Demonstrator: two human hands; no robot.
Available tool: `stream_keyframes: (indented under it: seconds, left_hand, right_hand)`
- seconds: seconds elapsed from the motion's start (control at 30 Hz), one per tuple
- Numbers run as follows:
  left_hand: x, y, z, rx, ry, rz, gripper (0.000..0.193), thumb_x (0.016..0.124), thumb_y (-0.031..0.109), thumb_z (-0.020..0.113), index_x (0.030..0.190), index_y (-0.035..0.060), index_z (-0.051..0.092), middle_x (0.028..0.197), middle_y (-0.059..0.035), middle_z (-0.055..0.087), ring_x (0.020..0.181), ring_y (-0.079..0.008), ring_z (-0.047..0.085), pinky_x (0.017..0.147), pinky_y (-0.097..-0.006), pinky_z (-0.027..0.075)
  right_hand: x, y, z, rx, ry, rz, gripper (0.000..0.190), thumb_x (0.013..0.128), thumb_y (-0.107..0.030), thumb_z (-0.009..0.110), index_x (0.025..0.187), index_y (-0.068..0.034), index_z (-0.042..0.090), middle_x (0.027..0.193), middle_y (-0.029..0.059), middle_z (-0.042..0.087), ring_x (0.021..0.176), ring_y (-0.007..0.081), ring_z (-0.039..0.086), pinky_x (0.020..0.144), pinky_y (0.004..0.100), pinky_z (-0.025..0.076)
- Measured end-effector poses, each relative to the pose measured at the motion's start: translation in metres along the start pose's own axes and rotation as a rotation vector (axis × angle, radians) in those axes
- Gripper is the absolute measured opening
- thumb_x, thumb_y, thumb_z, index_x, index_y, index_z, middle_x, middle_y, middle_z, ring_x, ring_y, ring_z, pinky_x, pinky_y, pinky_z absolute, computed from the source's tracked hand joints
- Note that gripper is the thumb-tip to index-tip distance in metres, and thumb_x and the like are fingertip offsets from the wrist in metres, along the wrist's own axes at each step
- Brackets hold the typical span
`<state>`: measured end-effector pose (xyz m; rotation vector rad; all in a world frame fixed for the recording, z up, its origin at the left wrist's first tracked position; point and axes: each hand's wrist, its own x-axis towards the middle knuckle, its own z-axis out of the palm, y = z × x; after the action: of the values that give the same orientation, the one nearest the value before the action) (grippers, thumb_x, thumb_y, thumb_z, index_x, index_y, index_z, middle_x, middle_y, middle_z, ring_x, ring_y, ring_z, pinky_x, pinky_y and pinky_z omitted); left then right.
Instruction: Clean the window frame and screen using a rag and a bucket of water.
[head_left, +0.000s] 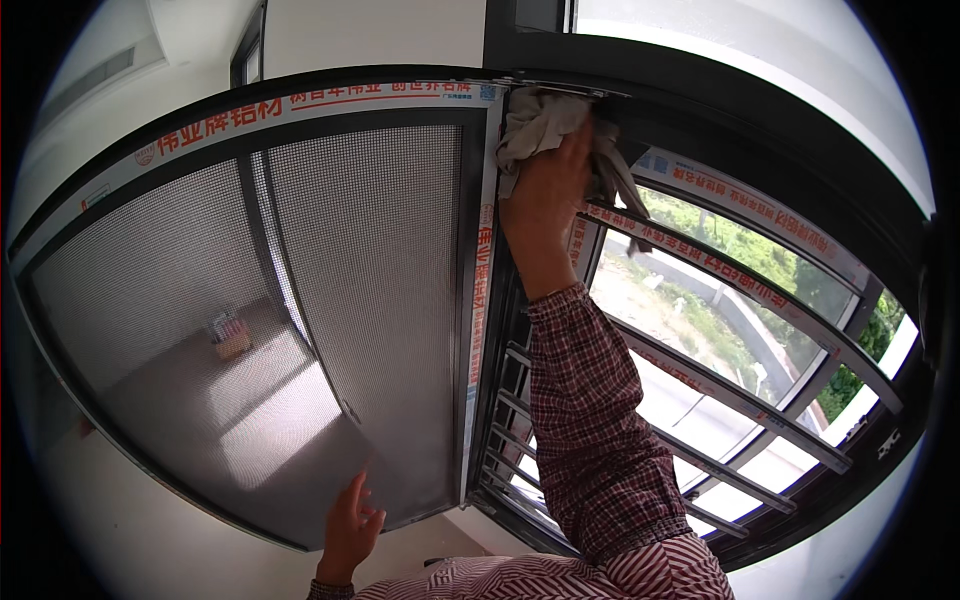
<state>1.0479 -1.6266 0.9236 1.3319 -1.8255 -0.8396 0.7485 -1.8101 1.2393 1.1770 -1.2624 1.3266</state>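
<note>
My right hand (547, 202) reaches up and presses a crumpled grey cloth (544, 124) into the upper hinge-side corner of the dark window frame (720, 124). Part of the cloth hangs down to the right of my fingers. The screen sash (367, 225), a mesh panel in a dark frame with printed protective film, stands swung out to the left. Low in front of its mesh is my left hand (352, 525), fingers slightly spread and holding nothing. Whether its fingertips touch the mesh cannot be told.
Several metal guard bars (697, 375), some with printed film, cross the window opening on the right. Beyond them are greenery and a pale path outside. Through the mesh a small box of items (230, 335) shows on the sunlit floor (285, 427). A white wall (375, 34) rises behind the sash.
</note>
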Motion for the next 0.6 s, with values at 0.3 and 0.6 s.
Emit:
stream_keyframes:
  seconds: [0.3,0.6]
  left_hand:
    - [-0.012,-0.016,0.004,0.224,-0.230,-0.060,0.069,0.082,0.023,0.067,0.142,0.0093,0.035,0.117,-0.0163,0.057,0.084,-0.0218,0.063,0.072,-0.0341,0.053]
    - [-0.006,0.012,0.023,0.176,-0.371,0.048,0.062,0.086,0.025,0.064,0.140,0.0110,0.038,0.117,-0.0167,0.057,0.089,-0.0244,0.063,0.078,-0.0370,0.052]
  right_hand:
    - [0.015,0.032,-0.038,0.067,-0.284,-0.319,0.023,0.071,-0.004,0.066,0.093,0.002,0.068,0.127,0.0104,0.051,0.120,0.0304,0.044,0.088,0.0430,0.047]
    - [-0.095,0.055,-0.093,0.277,-0.613,-0.515,0.021,0.067,-0.005,0.068,0.088,-0.007,0.071,0.111,0.0061,0.060,0.114,0.0287,0.049,0.095,0.0474,0.043]
